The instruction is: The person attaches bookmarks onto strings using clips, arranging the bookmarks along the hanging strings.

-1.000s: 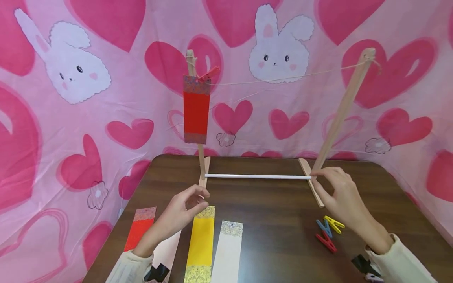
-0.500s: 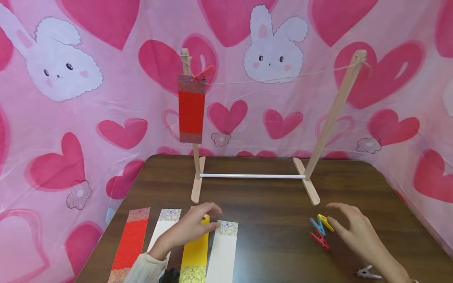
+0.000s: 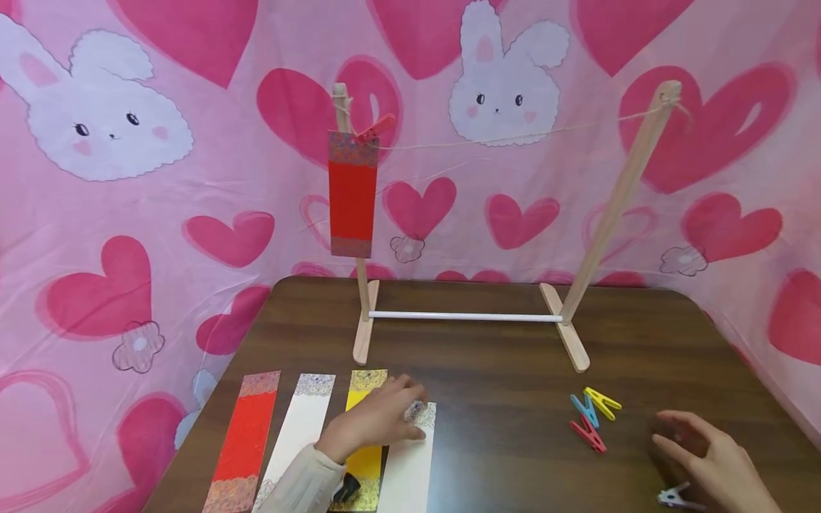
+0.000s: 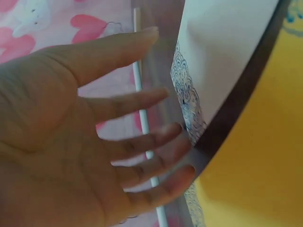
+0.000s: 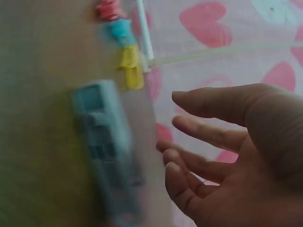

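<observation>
My left hand (image 3: 377,422) hovers over the patterned top end of a white paper strip (image 3: 405,474), fingers loosely spread and holding nothing. In the left wrist view that white strip (image 4: 218,52) is just off the fingertips, beside the yellow strip (image 4: 255,156). Near the table's right front, my right hand (image 3: 721,459) is above a pale grey clothespin (image 3: 675,496). The right wrist view shows the clothespin (image 5: 109,151), blurred, apart from relaxed, parted fingers. A red strip (image 3: 353,203) hangs from the string under a red clothespin (image 3: 377,128).
Two wooden posts (image 3: 618,206) joined by a white rod (image 3: 465,316) carry the string (image 3: 487,142). Red (image 3: 244,434), white (image 3: 298,434) and yellow (image 3: 364,463) strips lie at left. Red (image 3: 586,433), blue (image 3: 585,411) and yellow (image 3: 603,404) clothespins lie at right.
Both hands have come down from beside the stand toward the table's front. The left moved right across the strips to the right-hand white one; the right moved down toward the grey clothespin.
</observation>
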A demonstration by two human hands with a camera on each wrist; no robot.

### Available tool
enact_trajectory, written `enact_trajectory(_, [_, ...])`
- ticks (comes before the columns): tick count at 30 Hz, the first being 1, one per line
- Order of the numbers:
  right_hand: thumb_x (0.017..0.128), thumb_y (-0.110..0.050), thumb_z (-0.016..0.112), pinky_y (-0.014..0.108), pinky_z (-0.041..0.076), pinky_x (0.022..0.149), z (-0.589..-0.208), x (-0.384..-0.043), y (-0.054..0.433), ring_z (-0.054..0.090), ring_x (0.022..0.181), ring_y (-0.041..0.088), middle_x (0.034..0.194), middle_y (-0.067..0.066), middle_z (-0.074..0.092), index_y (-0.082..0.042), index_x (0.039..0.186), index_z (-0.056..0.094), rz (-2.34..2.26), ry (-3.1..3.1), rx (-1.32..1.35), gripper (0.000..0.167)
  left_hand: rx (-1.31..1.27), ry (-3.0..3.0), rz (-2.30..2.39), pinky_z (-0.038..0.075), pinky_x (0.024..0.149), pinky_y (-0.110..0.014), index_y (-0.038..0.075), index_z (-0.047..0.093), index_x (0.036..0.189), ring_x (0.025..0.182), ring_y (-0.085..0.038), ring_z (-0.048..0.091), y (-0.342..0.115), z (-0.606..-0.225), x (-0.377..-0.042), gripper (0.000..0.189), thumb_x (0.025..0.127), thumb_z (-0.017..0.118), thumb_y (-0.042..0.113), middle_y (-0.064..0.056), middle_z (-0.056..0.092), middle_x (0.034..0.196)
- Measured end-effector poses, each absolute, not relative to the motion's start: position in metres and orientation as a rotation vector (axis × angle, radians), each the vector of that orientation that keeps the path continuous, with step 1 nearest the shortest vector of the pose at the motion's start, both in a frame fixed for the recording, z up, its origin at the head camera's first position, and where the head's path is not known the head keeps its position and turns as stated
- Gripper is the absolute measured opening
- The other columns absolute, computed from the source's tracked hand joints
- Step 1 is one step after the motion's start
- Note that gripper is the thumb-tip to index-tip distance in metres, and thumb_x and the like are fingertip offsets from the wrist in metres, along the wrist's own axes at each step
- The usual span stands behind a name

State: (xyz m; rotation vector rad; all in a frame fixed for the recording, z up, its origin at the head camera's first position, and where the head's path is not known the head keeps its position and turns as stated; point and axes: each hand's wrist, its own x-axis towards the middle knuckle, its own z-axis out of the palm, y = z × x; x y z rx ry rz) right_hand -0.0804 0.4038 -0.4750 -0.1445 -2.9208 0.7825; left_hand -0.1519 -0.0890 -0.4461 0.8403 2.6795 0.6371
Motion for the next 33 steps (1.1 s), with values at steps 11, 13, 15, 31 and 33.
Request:
enact_trajectory(11, [0.096, -0.025, 0.068, 0.022, 0.046, 0.064, -0.502, -0.067, 0.403, 0.053, 0.084, 0.005, 0.107, -0.02, 0.065, -0.001, 0.13, 0.058, 1.305, -2.81, -0.112, 0.042, 0.708, 2.746, 0.447, 0.041, 0.08, -0.041, 0.022, 0.049, 0.115, 0.089, -0.021, 0.042, -0.075, -0.452, -0.147, 0.074, 0.062, 0.094, 0.046, 0.001, 0.047, 0.095])
enact_trajectory(13, [0.096, -0.022, 0.068, 0.023, 0.046, 0.065, -0.5, -0.069, 0.402, 0.053, 0.086, 0.006, 0.109, -0.018, 0.066, -0.003, 0.13, 0.059, 1.308, -2.816, -0.045, 0.04, 0.686, 2.75, 0.462, 0.04, 0.079, -0.041, 0.022, 0.048, 0.115, 0.087, -0.021, 0.043, -0.075, -0.454, -0.149, 0.074, 0.062, 0.093, 0.047, 0.001, 0.047, 0.092])
enact_trajectory(15, [0.095, -0.021, 0.069, 0.023, 0.046, 0.065, -0.499, -0.07, 0.4, 0.054, 0.088, 0.005, 0.111, -0.015, 0.067, -0.005, 0.129, 0.06, 1.294, -2.824, 0.018, 0.038, 0.673, 2.762, 0.479, 0.038, 0.077, -0.039, 0.021, 0.047, 0.115, 0.086, -0.021, 0.042, -0.075, -0.456, -0.152, 0.073, 0.064, 0.092, 0.048, 0.001, 0.045, 0.09])
enact_trajectory(31, [0.078, 0.016, 0.069, 0.005, 0.028, 0.096, -0.509, -0.068, 0.42, 0.043, 0.129, -0.005, 0.137, 0.003, 0.057, 0.0, 0.131, 0.054, 1.326, -2.663, 0.978, 0.057, 0.516, 2.974, 0.342, 0.043, 0.075, -0.046, 0.0, 0.05, 0.108, 0.09, -0.032, 0.05, -0.063, -0.456, -0.145, 0.084, 0.06, 0.091, 0.055, -0.018, 0.052, 0.097])
enact_trajectory(33, [0.079, 0.018, 0.067, 0.006, 0.028, 0.096, -0.509, -0.068, 0.42, 0.044, 0.129, -0.004, 0.135, 0.005, 0.057, 0.001, 0.129, 0.056, 1.34, -2.638, 1.005, 0.054, 0.455, 2.967, 0.342, 0.044, 0.073, -0.046, 0.0, 0.049, 0.106, 0.084, -0.032, 0.052, -0.064, -0.456, -0.145, 0.085, 0.057, 0.092, 0.055, -0.017, 0.053, 0.091])
